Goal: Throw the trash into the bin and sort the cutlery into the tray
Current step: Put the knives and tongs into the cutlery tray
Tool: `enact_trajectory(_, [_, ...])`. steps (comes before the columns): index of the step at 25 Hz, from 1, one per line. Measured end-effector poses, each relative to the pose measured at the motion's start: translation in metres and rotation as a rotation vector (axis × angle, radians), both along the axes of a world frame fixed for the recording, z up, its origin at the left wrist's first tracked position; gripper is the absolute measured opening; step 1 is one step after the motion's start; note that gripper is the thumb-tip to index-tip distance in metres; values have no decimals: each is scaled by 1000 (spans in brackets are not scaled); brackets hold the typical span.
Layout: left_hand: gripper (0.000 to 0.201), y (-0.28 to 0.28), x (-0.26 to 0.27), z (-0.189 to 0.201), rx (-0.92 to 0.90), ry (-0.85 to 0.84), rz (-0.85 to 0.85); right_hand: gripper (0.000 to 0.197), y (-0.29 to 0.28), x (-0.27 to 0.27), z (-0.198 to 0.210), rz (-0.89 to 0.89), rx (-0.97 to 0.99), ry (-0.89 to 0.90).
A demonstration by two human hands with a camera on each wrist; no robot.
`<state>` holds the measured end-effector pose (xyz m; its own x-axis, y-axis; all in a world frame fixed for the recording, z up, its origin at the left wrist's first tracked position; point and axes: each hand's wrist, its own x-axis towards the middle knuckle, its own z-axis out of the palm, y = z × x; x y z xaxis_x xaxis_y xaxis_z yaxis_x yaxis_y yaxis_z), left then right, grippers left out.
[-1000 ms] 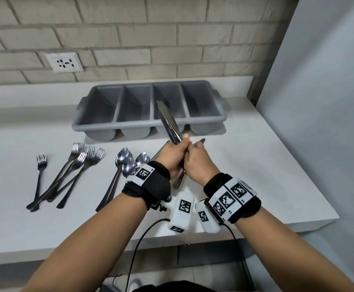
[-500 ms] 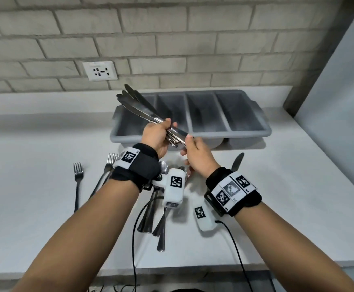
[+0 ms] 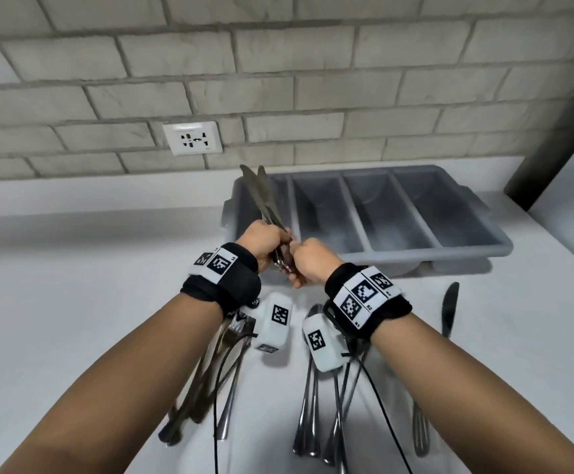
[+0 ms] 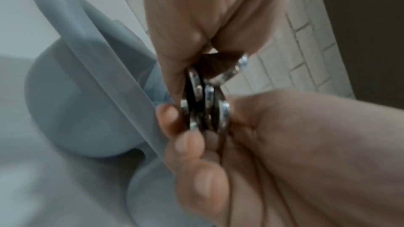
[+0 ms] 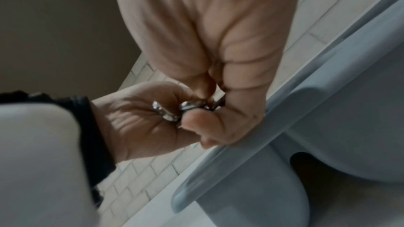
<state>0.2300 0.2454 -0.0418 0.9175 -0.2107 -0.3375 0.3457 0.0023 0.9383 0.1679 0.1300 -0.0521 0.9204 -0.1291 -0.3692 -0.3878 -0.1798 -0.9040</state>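
— What am I holding?

— My left hand (image 3: 263, 241) is gripping a bundle of steel table knives (image 3: 261, 196), blades tilting over the leftmost compartment of the grey four-slot plastic tray (image 3: 504, 249); my right hand (image 3: 309, 261) is pinching their handle ends (view blurry).

— And the rest?

— Spoons (image 3: 307, 398) and forks (image 3: 207, 371) are lying in front of the tray.

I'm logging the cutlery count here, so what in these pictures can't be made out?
- Knives in the left hand: blades overlap in the head view; handle ends blur in the wrist views, so no exact count.
- Forks: heads hidden under the left forearm.
- Tray: leftmost compartment partly hidden by the blades.
- Bin: in no view.
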Motion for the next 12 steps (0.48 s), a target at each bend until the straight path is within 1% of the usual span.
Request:
enact_trajectory(2, [21, 7, 24, -7, 102, 69, -59, 27, 5, 17, -3, -10, -2, 79])
enact_trajectory(5, [8, 12, 56, -19, 228, 113, -108, 19, 9, 38, 1, 16, -70, 127])
enact_trajectory(8, [9, 9, 81, -34, 318, 67, -70, 14, 10, 64, 2, -31, -222, 134])
enact_trajectory(11, [9, 14, 103, -57, 444, 17, -53, 14, 15, 96, -11, 27, -316, 194])
enact_trajectory(12, [14, 16, 107, -65, 476, 6, -62, 14, 19, 104, -17, 19, -359, 190])
